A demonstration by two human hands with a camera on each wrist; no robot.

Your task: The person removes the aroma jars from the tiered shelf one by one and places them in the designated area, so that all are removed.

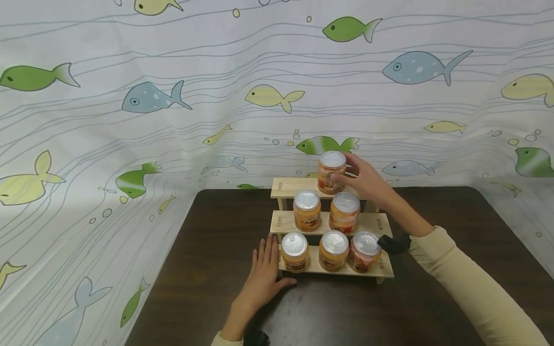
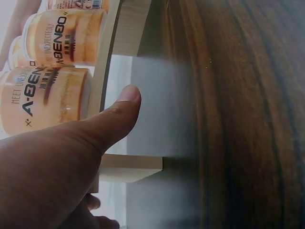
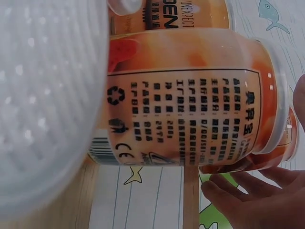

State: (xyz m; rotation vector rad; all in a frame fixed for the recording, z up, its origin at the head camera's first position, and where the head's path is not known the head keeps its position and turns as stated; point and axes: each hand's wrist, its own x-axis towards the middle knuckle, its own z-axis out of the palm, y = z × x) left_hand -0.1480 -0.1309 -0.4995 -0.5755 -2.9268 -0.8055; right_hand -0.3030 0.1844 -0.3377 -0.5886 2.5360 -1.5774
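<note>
At rack (image 1: 292,188) top, right hand (image 1: 362,179) gripping pale-lidded orange jar (image 1: 327,176), left hand (image 1: 263,275) outstretched

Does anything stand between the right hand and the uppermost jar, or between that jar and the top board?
Nothing visible does. The right hand holds the uppermost jar directly, and no other object shows between it and the top board. The two middle-tier jars stand lower and in front. Whether jar and board touch is unclear.
</note>
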